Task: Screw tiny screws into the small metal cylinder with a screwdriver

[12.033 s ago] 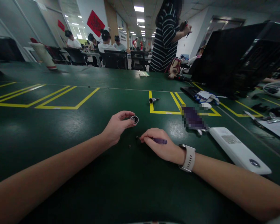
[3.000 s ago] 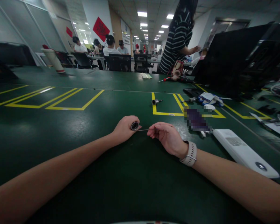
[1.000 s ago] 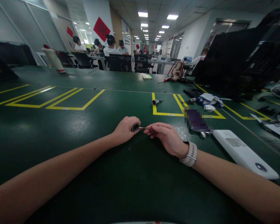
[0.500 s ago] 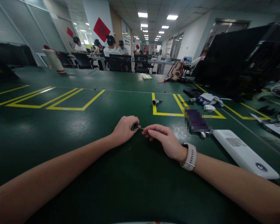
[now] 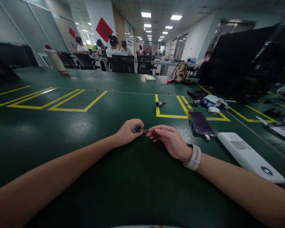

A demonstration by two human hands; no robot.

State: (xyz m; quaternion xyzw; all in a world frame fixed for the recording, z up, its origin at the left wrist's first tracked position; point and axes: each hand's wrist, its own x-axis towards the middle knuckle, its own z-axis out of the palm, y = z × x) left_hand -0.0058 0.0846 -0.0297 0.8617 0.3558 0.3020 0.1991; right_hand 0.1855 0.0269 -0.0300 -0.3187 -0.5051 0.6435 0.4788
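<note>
My left hand [image 5: 129, 130] is closed round a cylindrical metal part [image 5: 136, 131], whose round, dark open end with a shiny rim faces me. From the right, a slim tool with a thin metal shaft [image 5: 144, 129] reaches to that opening, its tip at or inside the rim. My right hand [image 5: 166, 139] pinches this tool between thumb and fingers, the other fingers loosely curled; its handle is hidden by the hand. On the green table [image 5: 104, 193], just below the hands, lies a tiny ring [image 5: 132, 151].
Beyond my hands lie a metal socket-like piece [image 5: 159, 104] and another metal tool [image 5: 194, 102]. To the right are gloves [image 5: 213, 101], a blurred-out dark object [image 5: 200, 122] and a long white device [image 5: 249, 156]. A cup [image 5: 56, 60] stands far left; people sit behind.
The metal part has turned so its open end faces me more. My right hand has opened a little and rolled, hiding the tool's dark handle. The ring stays put.
</note>
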